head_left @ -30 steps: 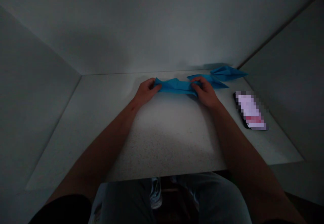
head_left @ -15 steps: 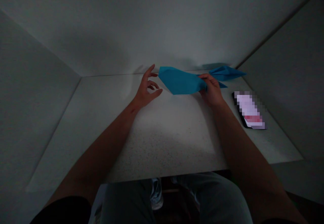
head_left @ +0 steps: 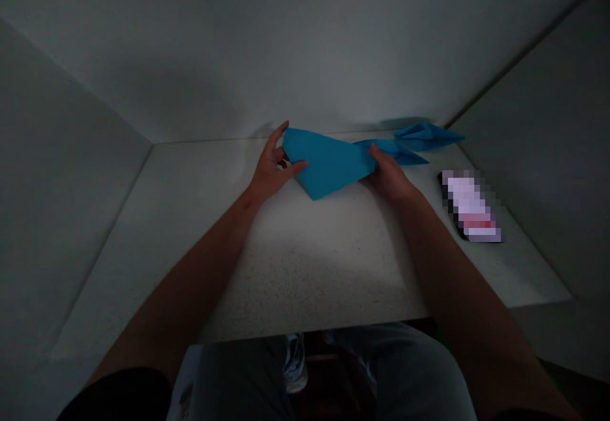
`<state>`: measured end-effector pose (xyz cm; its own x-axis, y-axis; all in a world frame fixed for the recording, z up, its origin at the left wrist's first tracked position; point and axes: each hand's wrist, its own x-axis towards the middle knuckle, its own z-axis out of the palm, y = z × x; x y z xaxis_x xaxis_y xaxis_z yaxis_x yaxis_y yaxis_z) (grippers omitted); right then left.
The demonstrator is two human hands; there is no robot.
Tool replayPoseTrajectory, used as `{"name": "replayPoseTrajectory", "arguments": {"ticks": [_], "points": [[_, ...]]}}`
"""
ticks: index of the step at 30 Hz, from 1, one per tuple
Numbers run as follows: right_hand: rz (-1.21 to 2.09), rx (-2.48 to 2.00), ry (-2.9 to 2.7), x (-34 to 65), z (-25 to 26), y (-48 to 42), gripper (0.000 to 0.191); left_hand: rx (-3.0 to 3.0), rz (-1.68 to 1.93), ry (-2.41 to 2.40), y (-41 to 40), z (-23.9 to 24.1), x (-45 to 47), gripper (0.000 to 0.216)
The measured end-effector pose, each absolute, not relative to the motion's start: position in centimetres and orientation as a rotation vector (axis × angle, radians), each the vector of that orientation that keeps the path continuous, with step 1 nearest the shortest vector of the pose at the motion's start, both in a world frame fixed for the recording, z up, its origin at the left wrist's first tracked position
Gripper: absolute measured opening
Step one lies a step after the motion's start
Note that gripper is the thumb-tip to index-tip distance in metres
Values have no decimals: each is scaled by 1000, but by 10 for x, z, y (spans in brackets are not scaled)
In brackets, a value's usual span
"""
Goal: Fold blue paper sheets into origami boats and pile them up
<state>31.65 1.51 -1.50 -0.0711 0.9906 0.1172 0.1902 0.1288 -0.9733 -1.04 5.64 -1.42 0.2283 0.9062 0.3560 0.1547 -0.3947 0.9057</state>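
Observation:
A folded blue paper (head_left: 328,164) lies tilted over the far middle of the white table (head_left: 305,262). My left hand (head_left: 271,170) pinches its left corner between thumb and fingers. My right hand (head_left: 391,176) grips its right end, fingers curled round the paper. Both forearms reach in from the near edge.
Two other folded blue paper pieces lie at the far right: one (head_left: 431,135) by the corner, one (head_left: 400,152) just behind my right hand. A dark phone (head_left: 469,205) lies to the right of my right arm. White walls close in on three sides.
The blue paper was flat and narrow under both hands, then my right hand lifted it and it opened wider. My left hand let go, spread, and has now taken the left corner again.

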Motion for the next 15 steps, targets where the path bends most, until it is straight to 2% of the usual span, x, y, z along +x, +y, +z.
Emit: {"name": "replayPoseTrajectory", "arguments": {"ticks": [4, 8, 11, 15], "points": [[1126, -1163, -1473, 317, -9, 10, 81, 1665, 1280, 937, 67, -24, -11, 100], [1091, -1155, -1519, 313, -4, 7, 69, 1558, 1320, 882, 72, -28, -9, 88], [972, -1212, -1560, 313, -5, 8, 59, 1522, 1325, 875, 72, -27, -8, 82], [706, -1258, -1609, 319, -7, 13, 59, 1614, 1308, 1009, 71, -25, -11, 65]]}}
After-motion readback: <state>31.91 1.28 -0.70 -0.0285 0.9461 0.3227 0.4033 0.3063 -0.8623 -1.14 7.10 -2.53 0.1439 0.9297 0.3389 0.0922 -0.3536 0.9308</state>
